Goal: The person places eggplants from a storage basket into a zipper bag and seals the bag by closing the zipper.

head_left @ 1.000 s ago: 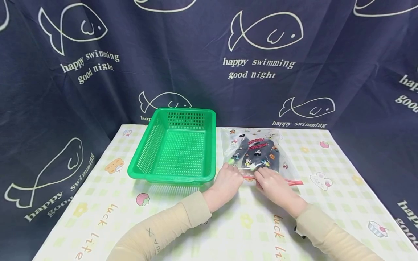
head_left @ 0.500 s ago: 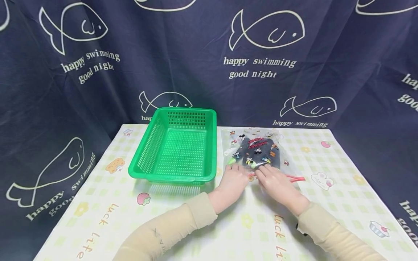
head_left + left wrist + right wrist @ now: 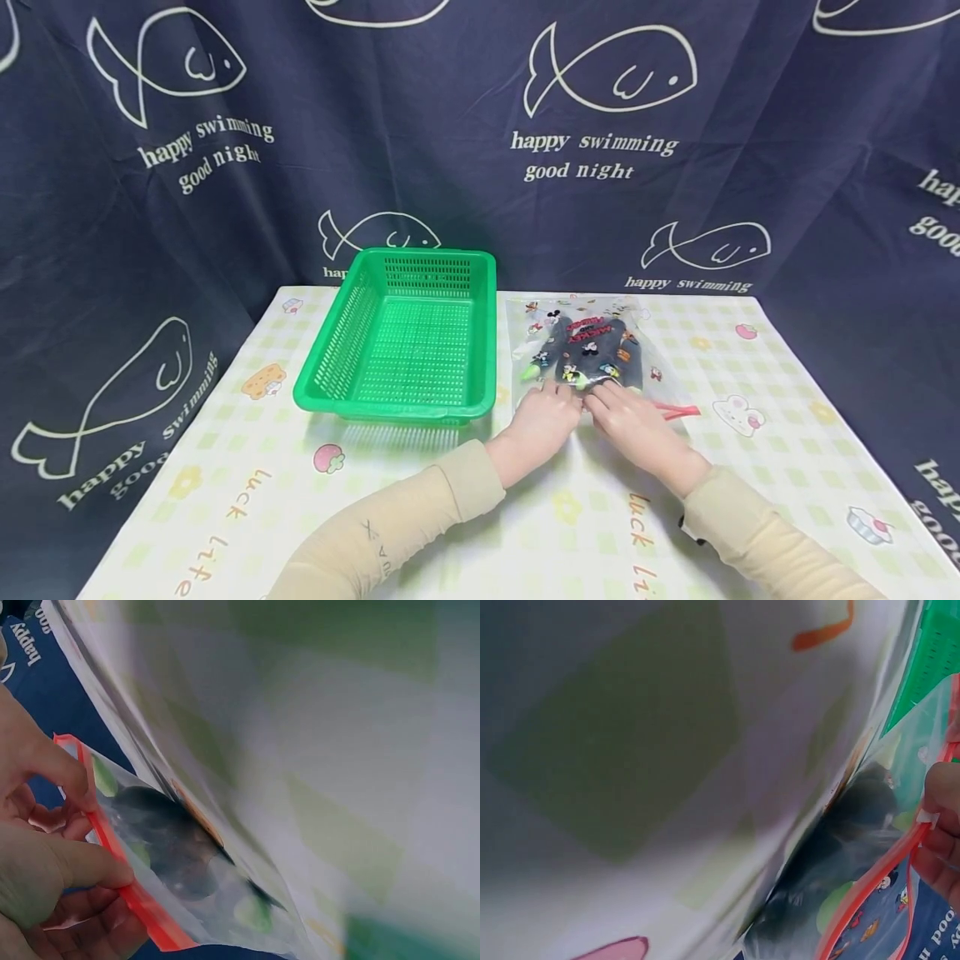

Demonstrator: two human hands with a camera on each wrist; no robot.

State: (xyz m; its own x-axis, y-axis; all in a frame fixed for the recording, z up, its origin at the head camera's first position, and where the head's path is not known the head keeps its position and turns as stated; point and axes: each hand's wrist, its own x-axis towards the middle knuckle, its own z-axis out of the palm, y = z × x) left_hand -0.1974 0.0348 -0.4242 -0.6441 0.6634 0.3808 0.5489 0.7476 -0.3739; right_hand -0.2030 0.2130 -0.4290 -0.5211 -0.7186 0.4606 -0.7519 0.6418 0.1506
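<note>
A clear zip bag (image 3: pixel 652 367) printed with cartoon figures lies at the right of the table. Inside are several dark, rounded, long things (image 3: pixel 588 354) with light green ends, which look like eggplants. My left hand (image 3: pixel 542 421) pinches the bag's red zip strip (image 3: pixel 112 844) between thumb and fingers. Close beside it, my right hand (image 3: pixel 633 425) pinches the strip at a white slider (image 3: pixel 928 817). On the right hand's outer side, the two red edges stand apart in the right wrist view. The hands hide the strip's middle in the head view.
Left of the bag stands a green plastic basket (image 3: pixel 483 400) with slotted walls, nothing seen in it. A checked, printed cloth (image 3: pixel 420 533) covers the table. Behind it hangs a dark blue curtain (image 3: pixel 450 125) with fish drawings.
My left hand has slid right along the red strip, up to the right hand. The right hand has barely moved. The dark things in the bag now lie closer together.
</note>
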